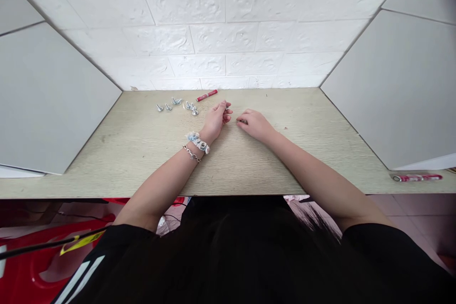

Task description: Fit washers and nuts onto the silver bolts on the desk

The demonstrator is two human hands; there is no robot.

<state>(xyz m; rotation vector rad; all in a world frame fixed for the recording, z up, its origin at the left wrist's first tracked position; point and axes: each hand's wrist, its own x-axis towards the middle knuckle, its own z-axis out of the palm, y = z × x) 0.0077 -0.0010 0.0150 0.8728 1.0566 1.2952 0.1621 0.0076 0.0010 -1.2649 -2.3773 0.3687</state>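
My left hand [215, 121] is curled with its palm turned up and inward, and a small metal piece [227, 108] shows between thumb and fingers. Most of that piece is hidden. Just to the right, my right hand [255, 125] is closed in a pinch close to the tabletop; what its fingertips hold, if anything, is too small to make out. The hands are a short gap apart. Left of them several silver bolts with washers stand head down or lie in loose groups, one bolt [168, 107] apart and another [194, 111] in the cluster nearest my left hand.
A red marker-like tube [207, 95] lies behind my left hand, and a similar tube [417, 178] rests at the right front edge. The pale wooden tabletop [228, 171] ends at a white brick wall [228, 38], with grey panels [53, 99] on both sides.
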